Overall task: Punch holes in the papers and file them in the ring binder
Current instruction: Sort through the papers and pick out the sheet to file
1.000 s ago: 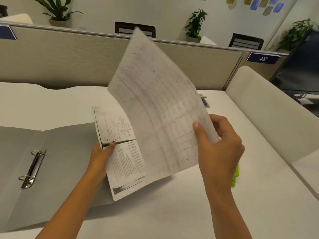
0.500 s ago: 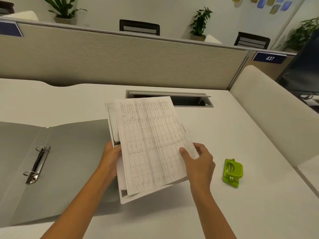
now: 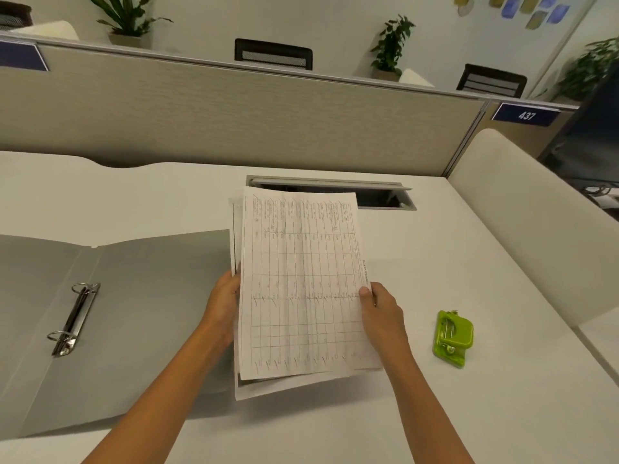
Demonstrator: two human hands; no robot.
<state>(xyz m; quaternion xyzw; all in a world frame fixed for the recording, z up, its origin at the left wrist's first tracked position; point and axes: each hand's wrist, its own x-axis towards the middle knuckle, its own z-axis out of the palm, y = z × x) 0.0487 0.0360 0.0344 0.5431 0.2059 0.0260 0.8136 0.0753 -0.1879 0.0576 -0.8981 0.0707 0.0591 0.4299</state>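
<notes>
A stack of printed papers (image 3: 301, 283), with a ruled table on the top sheet, is held a little above the white desk. My left hand (image 3: 222, 303) grips its left edge and my right hand (image 3: 380, 311) grips its right edge. The grey ring binder (image 3: 144, 296) lies open flat on the left, its metal ring mechanism (image 3: 72, 318) showing two rings, which look closed. A green hole punch (image 3: 452, 338) sits on the desk to the right of my right hand, apart from the papers.
An open cable tray slot (image 3: 378, 195) is set in the white desk (image 3: 469, 413) behind the papers. A beige partition (image 3: 234, 118) runs along the back. A white low divider (image 3: 536, 212) borders the right side.
The top sheet, lifted and bent upward a second ago, has been laid down on the stack. Both hands now hold the stack's side edges, squared up. The hole punch has come into view.
</notes>
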